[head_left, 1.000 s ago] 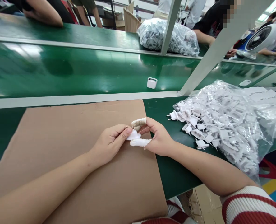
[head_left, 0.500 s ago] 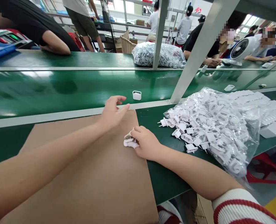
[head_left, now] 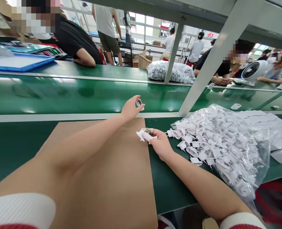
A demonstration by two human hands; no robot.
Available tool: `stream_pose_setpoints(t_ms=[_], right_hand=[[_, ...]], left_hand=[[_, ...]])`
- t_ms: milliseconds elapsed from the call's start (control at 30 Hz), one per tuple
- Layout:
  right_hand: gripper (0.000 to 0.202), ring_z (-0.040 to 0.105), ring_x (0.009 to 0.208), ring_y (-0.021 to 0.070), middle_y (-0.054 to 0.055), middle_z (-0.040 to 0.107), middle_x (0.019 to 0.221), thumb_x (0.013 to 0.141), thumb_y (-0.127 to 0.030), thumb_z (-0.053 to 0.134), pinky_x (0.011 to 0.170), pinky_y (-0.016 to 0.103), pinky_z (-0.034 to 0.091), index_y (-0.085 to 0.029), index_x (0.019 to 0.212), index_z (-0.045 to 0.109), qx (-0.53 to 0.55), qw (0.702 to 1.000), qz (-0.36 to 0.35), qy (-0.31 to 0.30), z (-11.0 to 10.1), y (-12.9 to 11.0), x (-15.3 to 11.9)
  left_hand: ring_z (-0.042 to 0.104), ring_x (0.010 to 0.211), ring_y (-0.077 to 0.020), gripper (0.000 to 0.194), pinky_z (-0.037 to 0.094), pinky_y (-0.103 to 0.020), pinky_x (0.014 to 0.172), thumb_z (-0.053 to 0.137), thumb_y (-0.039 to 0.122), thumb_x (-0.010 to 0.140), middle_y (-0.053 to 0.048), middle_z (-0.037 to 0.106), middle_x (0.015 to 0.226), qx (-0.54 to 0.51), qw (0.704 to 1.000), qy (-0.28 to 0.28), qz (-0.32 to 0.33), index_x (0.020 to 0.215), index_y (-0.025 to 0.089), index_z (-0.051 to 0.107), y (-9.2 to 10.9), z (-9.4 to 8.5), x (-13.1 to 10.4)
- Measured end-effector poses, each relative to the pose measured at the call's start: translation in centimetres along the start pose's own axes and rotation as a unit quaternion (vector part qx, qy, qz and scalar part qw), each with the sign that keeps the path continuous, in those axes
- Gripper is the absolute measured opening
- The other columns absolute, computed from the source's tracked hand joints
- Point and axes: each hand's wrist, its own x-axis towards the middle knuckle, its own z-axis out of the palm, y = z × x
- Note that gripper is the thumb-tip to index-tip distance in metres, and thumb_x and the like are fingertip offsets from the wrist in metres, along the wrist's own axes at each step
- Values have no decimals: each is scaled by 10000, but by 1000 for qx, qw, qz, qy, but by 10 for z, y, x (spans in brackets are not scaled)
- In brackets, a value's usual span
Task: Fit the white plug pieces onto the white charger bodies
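My left hand (head_left: pixel 131 108) reaches over the near edge of the green belt (head_left: pixel 95 97), its fingers closed on a small white housing (head_left: pixel 139 102) whose open side shows dark parts inside. Over the right edge of the brown cardboard sheet (head_left: pixel 122 165), my right hand (head_left: pixel 162 145) grips white plug parts (head_left: pixel 144 135) with pins. At least one finger of that hand wears a pale cover. A clear bag (head_left: pixel 217 140) of white plug pieces lies to the right of my right hand, some pieces spilling from its mouth.
White trays (head_left: pixel 267 127) are stacked right of the bag. A slanted metal post (head_left: pixel 210 66) rises behind it. Another white part (head_left: pixel 236 106) rests on the belt. People and a second bag (head_left: pixel 157 70) are across the belt.
My left hand has moved forward and closed on the white housing that stood on the belt. My right hand has turned its parts so pins show. The view has shifted.
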Motion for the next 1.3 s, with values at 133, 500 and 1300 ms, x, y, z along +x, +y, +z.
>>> stream_pose_setpoints(t_ms=[133,500,1300], right_hand=[[340,492,643,90,10,724,780,609,-374,875,572,218,347,-173,873,801,66,996,56,-6,3,-13,-5],[183,669,926,175,42,739,1051,870,-350,754,851,319,544,-232,1009,771,-189,966,-175,-37,7,-18,-20],[167,593,867,209,37,585,882,912,-103,544,1129,437,482,-226,970,640,-566,725,-372,-126,31,-13,-19]], left_hand=[[640,1212,-273,726,494,-414,1087,624,452,949,-124,632,1468,-32,995,-41,80,1581,192,377,-16,-47,-72],[578,1371,-268,735,487,-420,1156,699,351,935,-130,551,1521,-229,960,-144,78,1583,291,357,-12,-50,-203],[611,923,-211,316,485,-284,796,672,504,900,-28,649,913,-201,962,-176,60,877,191,709,-21,-55,-189]])
